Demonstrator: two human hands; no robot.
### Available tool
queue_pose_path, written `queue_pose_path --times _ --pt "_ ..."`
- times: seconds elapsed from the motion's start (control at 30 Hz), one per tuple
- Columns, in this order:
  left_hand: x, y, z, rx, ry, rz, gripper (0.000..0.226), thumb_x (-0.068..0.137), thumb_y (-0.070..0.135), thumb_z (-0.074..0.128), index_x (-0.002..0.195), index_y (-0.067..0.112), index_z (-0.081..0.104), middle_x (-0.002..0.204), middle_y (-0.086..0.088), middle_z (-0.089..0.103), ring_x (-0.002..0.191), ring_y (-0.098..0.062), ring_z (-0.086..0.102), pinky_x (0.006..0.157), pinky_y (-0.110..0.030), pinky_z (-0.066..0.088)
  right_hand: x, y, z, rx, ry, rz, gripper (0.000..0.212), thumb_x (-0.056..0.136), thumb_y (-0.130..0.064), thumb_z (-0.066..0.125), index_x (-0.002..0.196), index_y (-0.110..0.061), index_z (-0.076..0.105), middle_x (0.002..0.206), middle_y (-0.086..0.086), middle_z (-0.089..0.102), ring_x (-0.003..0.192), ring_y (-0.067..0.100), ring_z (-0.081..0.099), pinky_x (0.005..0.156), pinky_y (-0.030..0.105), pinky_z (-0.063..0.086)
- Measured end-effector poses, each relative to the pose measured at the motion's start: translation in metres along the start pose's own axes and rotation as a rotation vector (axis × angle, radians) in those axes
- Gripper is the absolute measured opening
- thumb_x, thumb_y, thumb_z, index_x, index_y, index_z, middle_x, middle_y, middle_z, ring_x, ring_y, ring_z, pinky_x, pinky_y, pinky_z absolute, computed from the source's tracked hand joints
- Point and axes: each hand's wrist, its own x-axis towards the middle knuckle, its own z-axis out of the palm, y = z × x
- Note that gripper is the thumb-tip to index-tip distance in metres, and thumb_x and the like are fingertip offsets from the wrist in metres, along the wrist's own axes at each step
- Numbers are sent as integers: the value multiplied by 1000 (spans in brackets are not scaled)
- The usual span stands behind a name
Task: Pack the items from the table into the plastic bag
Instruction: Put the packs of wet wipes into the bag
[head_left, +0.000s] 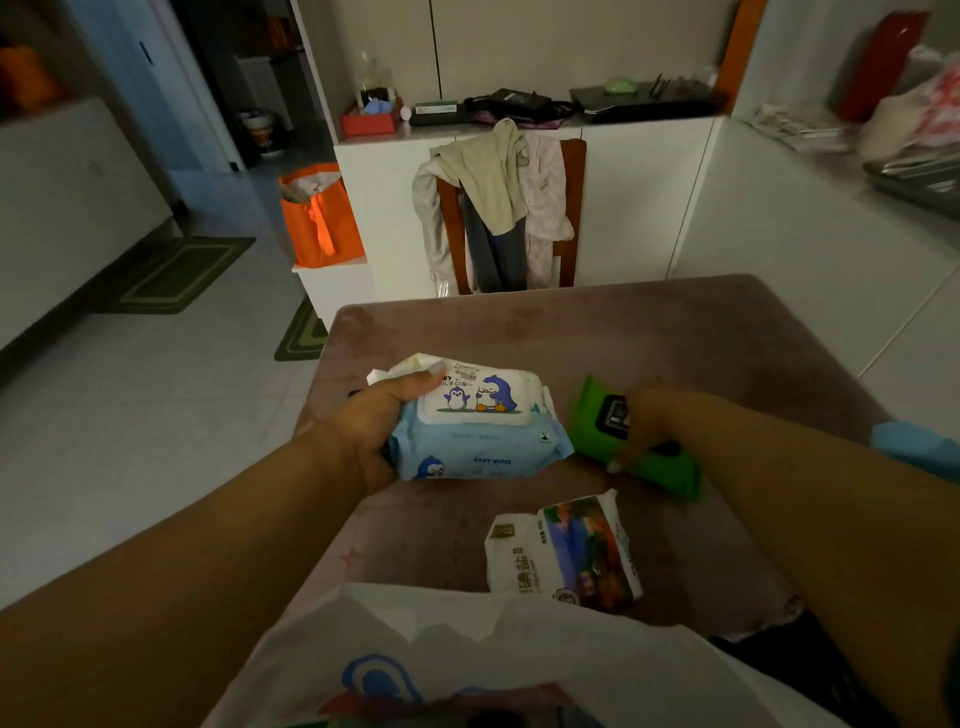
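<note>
My left hand grips the left end of a light blue baby wipes pack with penguin pictures, held over the brown table. My right hand is closed on a green wipes pack with a black lid, to the right of the blue pack. A white packet with a colourful picture lies on the table nearer to me. The white plastic bag with a blue logo sits at the table's near edge, its mouth towards the items.
Behind the table stands a wooden chair draped with clothes, in front of a white counter. An orange bag sits on a low white stand at the left. The tiled floor lies to the left of the table.
</note>
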Motion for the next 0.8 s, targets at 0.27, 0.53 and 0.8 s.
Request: queue_pose_path --times 0.27,0.53,0.8 --pt "-13 -1 -9 0 40 34 24 85 31 65 96 11 69 94 -19 74 79 -35 72 72 -49 58 -19 14 13 424 -9 -4 67 56 -53 85 102 -12 60 83 1 60 70 16 59 50 24 44" --pt "-52 23 -2 -4 115 109 30 79 25 71 102 7 65 95 -20 73 85 -37 71 73 -50 57 -66 4 -4 803 42 -80 30 72 -22 81 91 -9 63 92 9 65 70 18 59 60 28 49" --pt "-127 60 22 107 31 219 32 88 33 57 104 6 64 87 -18 75 71 -32 72 53 -42 59 -209 -30 -145 1464 -90 -794 37 56 -37 83 84 -13 78 80 8 77 68 19 74 56 30 57"
